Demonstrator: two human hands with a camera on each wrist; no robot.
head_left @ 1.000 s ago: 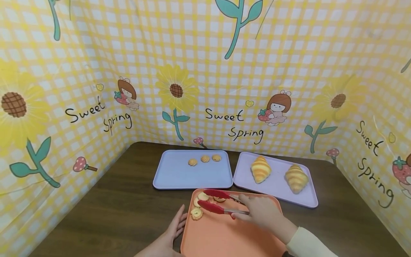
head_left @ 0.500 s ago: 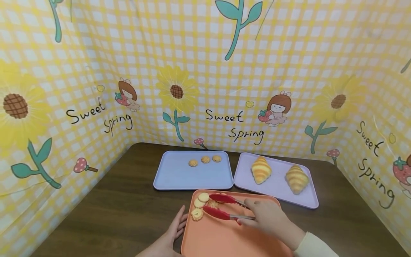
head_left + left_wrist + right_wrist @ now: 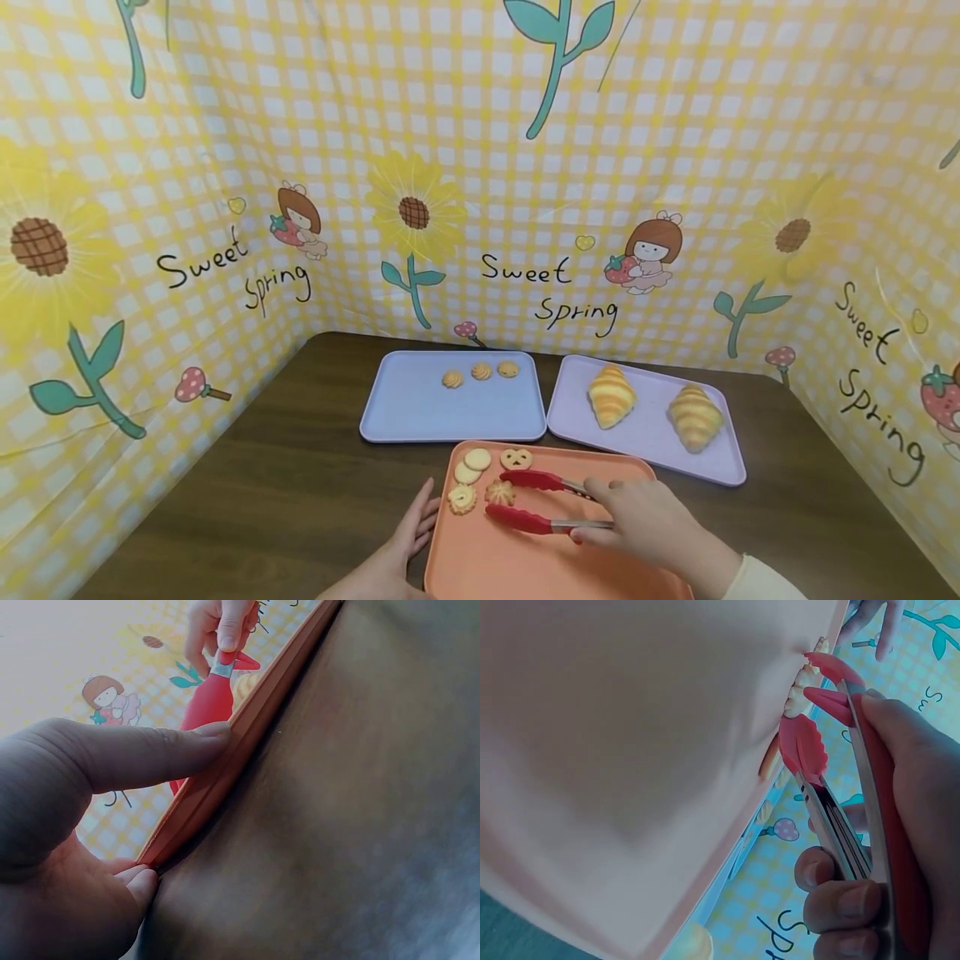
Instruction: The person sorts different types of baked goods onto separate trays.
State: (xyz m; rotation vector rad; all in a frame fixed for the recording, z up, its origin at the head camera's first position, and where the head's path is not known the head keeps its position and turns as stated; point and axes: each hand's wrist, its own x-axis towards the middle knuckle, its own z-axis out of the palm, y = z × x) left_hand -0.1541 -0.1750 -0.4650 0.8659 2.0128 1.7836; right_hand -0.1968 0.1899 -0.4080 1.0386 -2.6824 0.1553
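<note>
Right hand [image 3: 637, 515] gripped parted tongs [image 3: 523, 520] astride cookie [image 3: 500, 493]; likely pickup step, next seemingly needed squeeze. Left hand [image 3: 397, 550], fingers straight, touched tray [image 3: 487, 567].

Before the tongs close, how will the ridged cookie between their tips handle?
The ridged cookie lies flat, so rolling seems unlikely. Its grooves probably give the tongs some bite. Its lobed edge looks brittle and may chip under a hard squeeze.
</note>
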